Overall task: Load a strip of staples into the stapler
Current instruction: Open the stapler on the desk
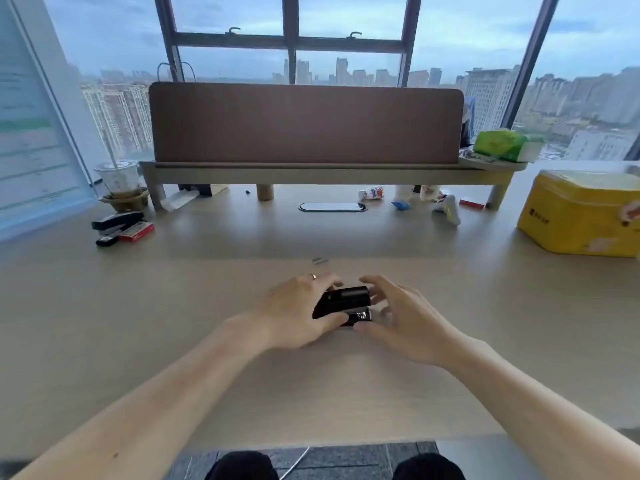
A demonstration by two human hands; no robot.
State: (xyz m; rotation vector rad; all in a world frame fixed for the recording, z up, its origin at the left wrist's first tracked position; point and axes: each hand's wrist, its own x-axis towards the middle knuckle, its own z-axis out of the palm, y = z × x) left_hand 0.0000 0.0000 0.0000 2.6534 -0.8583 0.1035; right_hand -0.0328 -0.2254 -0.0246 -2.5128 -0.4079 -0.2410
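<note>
A small black stapler [348, 299] lies on the wooden desk [207, 306] in front of me, its metal front end facing right. My left hand [298, 310] grips it from the left, thumb under its near side and fingers over the far side. My right hand [405, 317] hovers at the stapler's right end with fingers spread, fingertips close to or just touching it. A short silver strip of staples [320, 260] lies loose on the desk a little beyond the hands.
At the far left are a second black stapler [116, 221] and a red staple box [136, 232]. A yellow tin [581, 216] stands at the right. A monitor shelf [311, 168] with a brown screen, a plastic cup [119, 181] and small clutter line the back.
</note>
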